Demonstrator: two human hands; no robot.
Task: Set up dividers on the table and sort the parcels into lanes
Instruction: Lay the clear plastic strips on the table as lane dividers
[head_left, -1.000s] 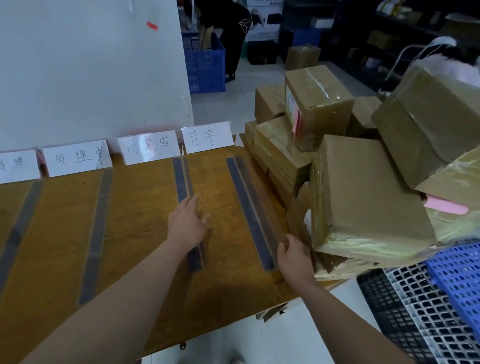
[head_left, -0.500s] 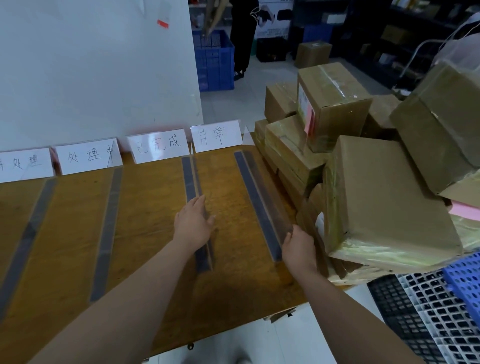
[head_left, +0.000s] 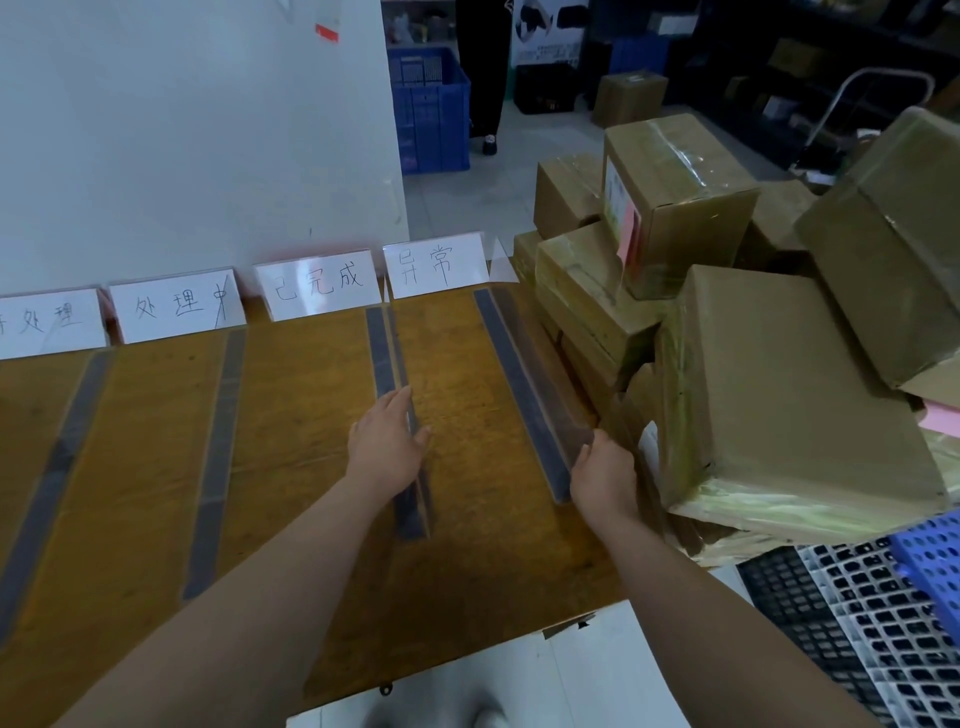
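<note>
Your left hand (head_left: 387, 441) lies flat on the third divider (head_left: 381, 348). Its fingers are straight and loose and hold nothing. Your right hand (head_left: 605, 475) has its fingers curled round the near end of the last divider (head_left: 511, 358), gripping it. Both strips lie on the brown surface (head_left: 306, 415), and two more dividers (head_left: 221, 415) lie further left. Four white signs (head_left: 317, 283) stand along the back edge. Three read 处理中, 已完成 and 异常. The far-left one is cut off. The parcels (head_left: 779, 395) sit piled on the right, just beside the last divider. One has a pink label (head_left: 631, 234), too small to read.
</note>
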